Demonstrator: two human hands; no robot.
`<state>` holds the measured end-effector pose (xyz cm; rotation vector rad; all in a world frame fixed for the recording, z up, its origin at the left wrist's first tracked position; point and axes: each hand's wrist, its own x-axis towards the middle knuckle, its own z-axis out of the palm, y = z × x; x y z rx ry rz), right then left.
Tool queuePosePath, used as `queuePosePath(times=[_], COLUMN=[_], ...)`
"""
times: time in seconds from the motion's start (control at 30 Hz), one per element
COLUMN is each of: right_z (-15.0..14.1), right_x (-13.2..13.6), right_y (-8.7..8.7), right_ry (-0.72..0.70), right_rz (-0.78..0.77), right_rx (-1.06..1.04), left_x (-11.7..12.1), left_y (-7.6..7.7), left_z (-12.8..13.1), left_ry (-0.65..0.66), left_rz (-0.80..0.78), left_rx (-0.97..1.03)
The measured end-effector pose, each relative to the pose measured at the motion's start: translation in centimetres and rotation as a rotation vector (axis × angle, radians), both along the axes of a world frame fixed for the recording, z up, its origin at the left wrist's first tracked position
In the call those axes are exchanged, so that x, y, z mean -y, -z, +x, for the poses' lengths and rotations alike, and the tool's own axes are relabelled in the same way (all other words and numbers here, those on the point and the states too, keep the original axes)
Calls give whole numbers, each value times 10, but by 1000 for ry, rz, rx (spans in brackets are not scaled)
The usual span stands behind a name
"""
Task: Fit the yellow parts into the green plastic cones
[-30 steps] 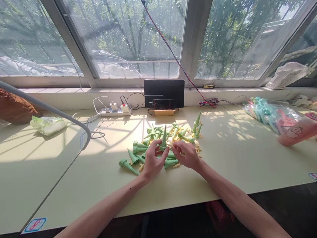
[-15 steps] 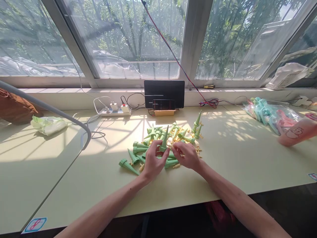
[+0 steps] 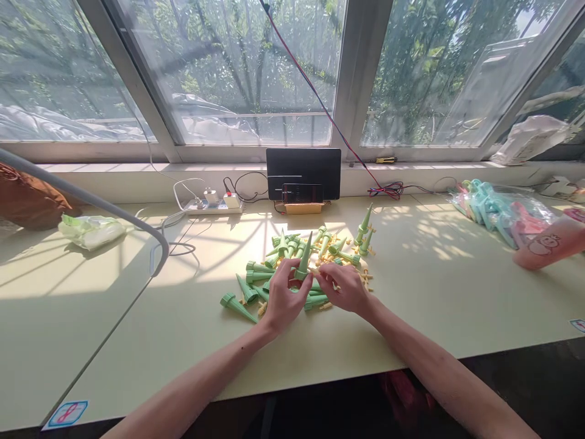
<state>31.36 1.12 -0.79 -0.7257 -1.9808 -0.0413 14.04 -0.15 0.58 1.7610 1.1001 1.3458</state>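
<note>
Left hand: here it is, the left hand (image 3: 286,296) with thumb and fingers closed around the base of a green spike (image 3: 306,256), its point up and leaning a touch to the right.
Right hand: in close beside it, the right hand (image 3: 342,286) has its fingertips pinched on a small yellow piece (image 3: 314,271), right at the spike's base; most of that piece is hidden by the fingers.
Loose spikes: a scatter of them on the table (image 3: 434,262), one lying spike (image 3: 236,306) out to the left of the left hand, wide end away from it, and more heaped just beyond both hands.
Yellow bits: mixed all through that heap, with a few yellow connectors (image 3: 366,278) just off the right hand's outer side.
Standing pair: beyond the right hand and a little to its right, a tall upright spike (image 3: 364,227) and a shorter upright spike (image 3: 365,245), yellow pieces at their sides.
Screens: straight past the hands, a phone (image 3: 302,193) propped in front of a dark tablet (image 3: 304,164).
Far left of the left hand: a power strip (image 3: 214,208), then a pale green packet (image 3: 91,231).
Far right of the right hand: a clear bag (image 3: 496,207) of teal and pink pieces, a pink cup (image 3: 543,244) beside it.
</note>
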Motion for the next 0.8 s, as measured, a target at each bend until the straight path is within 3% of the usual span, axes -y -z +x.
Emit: queuePosePath(times=[0.8], right_z=[2], right_x=[-3], right_y=[3], right_ry=[35], right_rz=[-46], right_rx=[-51], left_x=[-3], left_y=[4], left_z=[0], left_ry=[10], left_rz=[137], left_rx=[-38])
